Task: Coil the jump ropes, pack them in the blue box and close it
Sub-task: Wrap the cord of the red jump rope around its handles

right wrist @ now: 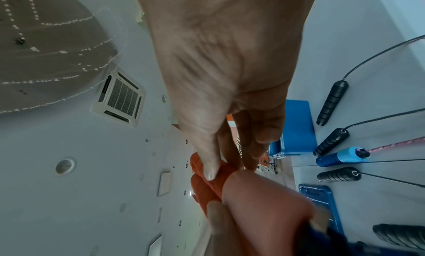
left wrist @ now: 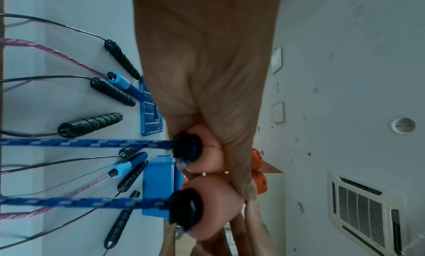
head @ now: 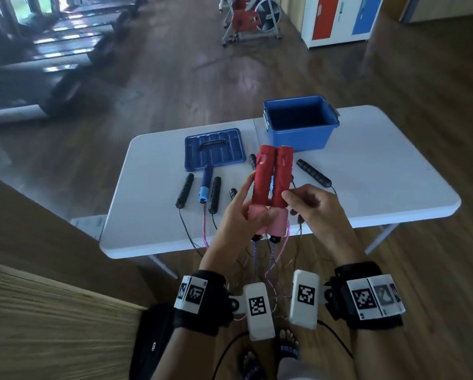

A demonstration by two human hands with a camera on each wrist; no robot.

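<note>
Two red jump-rope handles [head: 271, 176] with pink ends are held upright together above the white table's [head: 380, 171] near edge. My left hand [head: 250, 212] grips the pink ends [left wrist: 207, 158], thumb laid across them. My right hand [head: 305, 204] pinches the lower part of the right red handle [right wrist: 207, 170] between thumb and fingers. Blue braided rope [left wrist: 92, 143] runs from the black caps and hangs below the table in the head view. The blue box [head: 301, 124] stands open at the back, apart from both hands. Its lid [head: 214, 149] lies flat to its left.
Several black handles [head: 184, 190] and a blue handle [head: 205, 185] with thin cords lie across the table's middle, cords trailing over the near edge. Another black handle [head: 313, 172] lies right of the red pair. A wooden surface [head: 51, 325] is at my lower left.
</note>
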